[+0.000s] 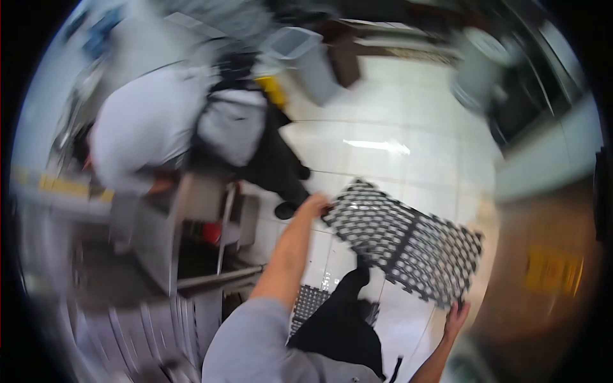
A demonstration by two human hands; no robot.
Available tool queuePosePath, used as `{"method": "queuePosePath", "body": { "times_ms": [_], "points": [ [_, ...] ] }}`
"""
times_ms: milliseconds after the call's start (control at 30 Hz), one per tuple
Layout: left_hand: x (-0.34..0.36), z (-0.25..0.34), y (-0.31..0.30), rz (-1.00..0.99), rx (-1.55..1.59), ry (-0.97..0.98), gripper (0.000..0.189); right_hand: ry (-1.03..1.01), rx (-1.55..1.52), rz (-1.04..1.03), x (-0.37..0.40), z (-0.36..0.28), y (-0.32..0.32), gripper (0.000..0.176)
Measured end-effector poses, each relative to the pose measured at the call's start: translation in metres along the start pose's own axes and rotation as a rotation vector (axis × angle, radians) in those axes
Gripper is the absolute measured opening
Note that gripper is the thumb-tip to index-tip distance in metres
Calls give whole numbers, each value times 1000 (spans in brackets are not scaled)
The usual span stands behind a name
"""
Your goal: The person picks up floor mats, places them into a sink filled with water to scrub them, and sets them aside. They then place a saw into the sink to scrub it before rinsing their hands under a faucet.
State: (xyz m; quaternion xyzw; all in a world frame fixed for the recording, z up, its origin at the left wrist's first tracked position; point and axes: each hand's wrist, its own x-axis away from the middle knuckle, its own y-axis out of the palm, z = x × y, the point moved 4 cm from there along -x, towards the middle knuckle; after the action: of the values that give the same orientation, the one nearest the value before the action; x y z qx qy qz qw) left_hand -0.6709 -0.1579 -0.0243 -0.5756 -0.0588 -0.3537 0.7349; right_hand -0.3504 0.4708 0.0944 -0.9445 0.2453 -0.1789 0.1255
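Note:
A black perforated floor mat (405, 242), made of two joined panels with jagged edges, hangs above the white tiled floor. My left hand (317, 205) grips its left corner, with the fingertips partly hidden at the mat's edge. At the lower right corner my right hand (456, 318) holds the mat's edge. The floor shows through the holes. Another dark perforated mat (309, 303) lies on the floor beside my legs, partly covered by them.
A person in a white shirt (150, 121) bends over a metal counter (153, 236) at the left. Grey bins (313, 70) stand at the top centre, and a round lidded bin (477, 73) at the upper right. A brown surface (543, 255) lies right.

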Motion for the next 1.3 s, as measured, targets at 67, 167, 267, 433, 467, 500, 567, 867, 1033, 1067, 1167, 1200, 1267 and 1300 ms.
{"method": "queuePosePath", "body": {
  "times_ms": [67, 167, 267, 433, 467, 500, 567, 867, 1033, 1067, 1167, 1200, 1267, 1300],
  "points": [
    [-58, 72, -75, 298, 458, -179, 28, 117, 55, -115, -26, -43, -2, 29],
    [-85, 193, -220, 370, 507, -618, 34, 58, -35, -1, -65, -85, -10, 36],
    [-158, 224, -253, 390, 686, -438, 13, 230, -175, 57, -102, -106, -27, 54],
    [-167, 274, -314, -279, 940, -415, 24, -73, -192, 112, -126, -184, -38, 25],
    [-176, 267, -317, -287, 945, -484, 28, -76, -203, 160, -126, -199, -36, 23],
    [-192, 258, -323, -171, 929, -398, 29, -102, -216, 201, -140, -210, -30, 21],
    [-206, 248, -330, -3, 1017, -327, 29, -64, -225, 237, -166, -203, -30, 20],
    [-279, 152, -495, 71, 962, -565, 10, -398, -234, 194, -377, -311, 42, 22],
    [-353, 44, -611, 158, 727, -562, 17, -548, -6, 29, -554, -359, 82, 18],
    [-364, 75, -639, 143, 656, -515, 15, -523, 32, -49, -574, -399, 104, 21],
    [-466, 43, -646, 273, 92, -528, 16, -814, 582, -294, -647, -439, 205, 14],
    [-476, 71, -648, 583, -167, -535, 22, -648, 694, -489, -661, -458, 247, 15],
    [-500, 119, -660, 532, -195, -553, 23, -759, 929, -650, -691, -466, 321, 21],
    [-514, 124, -669, 548, -191, -518, 23, -702, 969, -683, -709, -465, 344, 24]
  ]
}}
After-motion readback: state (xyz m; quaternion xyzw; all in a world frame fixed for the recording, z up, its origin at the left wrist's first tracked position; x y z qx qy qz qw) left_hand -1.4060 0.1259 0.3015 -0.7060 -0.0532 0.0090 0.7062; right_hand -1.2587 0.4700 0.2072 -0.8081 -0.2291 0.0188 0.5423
